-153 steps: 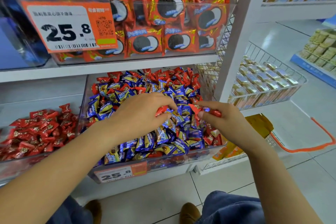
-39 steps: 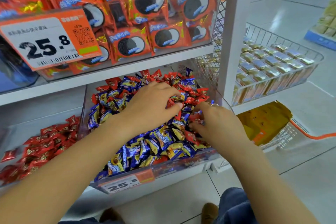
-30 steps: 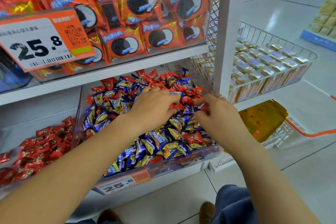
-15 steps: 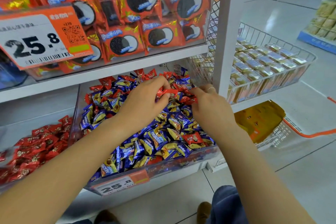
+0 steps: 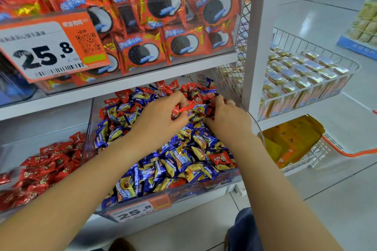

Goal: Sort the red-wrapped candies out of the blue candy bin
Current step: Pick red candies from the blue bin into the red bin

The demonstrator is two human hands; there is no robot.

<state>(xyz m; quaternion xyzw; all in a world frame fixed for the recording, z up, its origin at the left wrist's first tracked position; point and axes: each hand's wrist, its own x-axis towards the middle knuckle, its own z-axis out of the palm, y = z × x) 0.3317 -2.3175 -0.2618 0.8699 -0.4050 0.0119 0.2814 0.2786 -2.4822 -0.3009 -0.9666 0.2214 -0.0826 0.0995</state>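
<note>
A clear bin [image 5: 204,188] on the lower shelf holds a heap of blue-wrapped candies [image 5: 179,161] with red-wrapped candies [image 5: 221,159] mixed in, mostly toward the back. My left hand [image 5: 161,116] is over the middle of the heap and grips red candies [image 5: 181,109] in its curled fingers. My right hand [image 5: 228,118] reaches into the back right of the bin, its fingers curled down among red candies [image 5: 206,96]; what they hold is hidden.
A second clear bin [image 5: 12,149] to the left holds only red candies [image 5: 40,169]. Above, a bin of orange cookie packs [image 5: 155,26] carries a 25.8 price tag [image 5: 49,47]. A white upright post [image 5: 259,36], a wire basket [image 5: 306,71] and an orange-rimmed basket [image 5: 326,144] stand right.
Both hands have worked from the bin's front middle toward its back. My left hand has gathered more red candy into its grip. The view has tilted slightly.
</note>
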